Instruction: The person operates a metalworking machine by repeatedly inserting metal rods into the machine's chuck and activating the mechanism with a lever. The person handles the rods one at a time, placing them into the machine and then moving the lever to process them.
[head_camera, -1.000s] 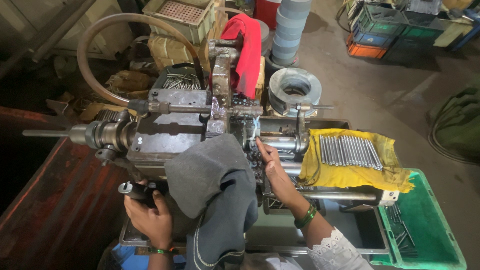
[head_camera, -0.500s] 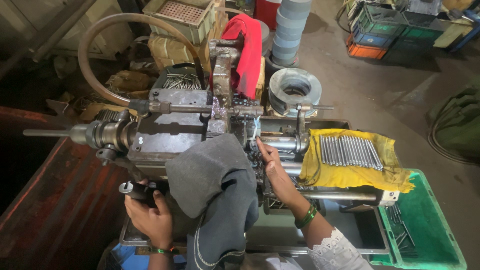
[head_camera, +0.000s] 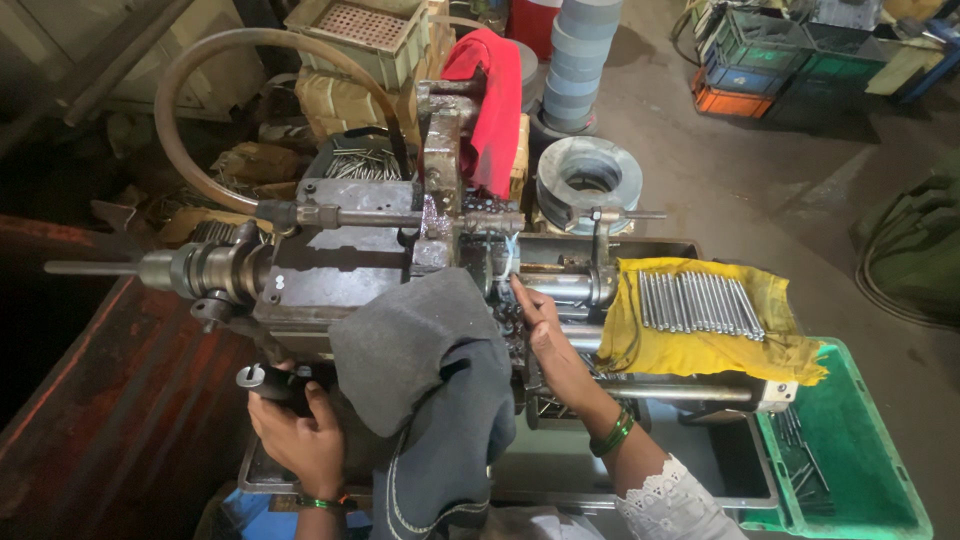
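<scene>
Hardly anything is shifting since the earlier frames: the left hand (head_camera: 295, 430) is staying wrapped around the black lever handle (head_camera: 268, 382) at the machine's (head_camera: 340, 270) lower left, while the right hand (head_camera: 545, 335) is reaching up and forward, fingers together at the work area by the thin rod (head_camera: 507, 262). Metal pins (head_camera: 700, 303) are lying on the yellow cloth (head_camera: 700, 345) just right of that hand, long axes pointing away from the person.

Yellow cloth (head_camera: 700, 345) w/ metal rods (head_camera: 698, 303), green crate (head_camera: 880, 500), red rag (head_camera: 495, 100), grey cloth (head_camera: 430, 370), rubber hose (head_camera: 190, 90)
</scene>
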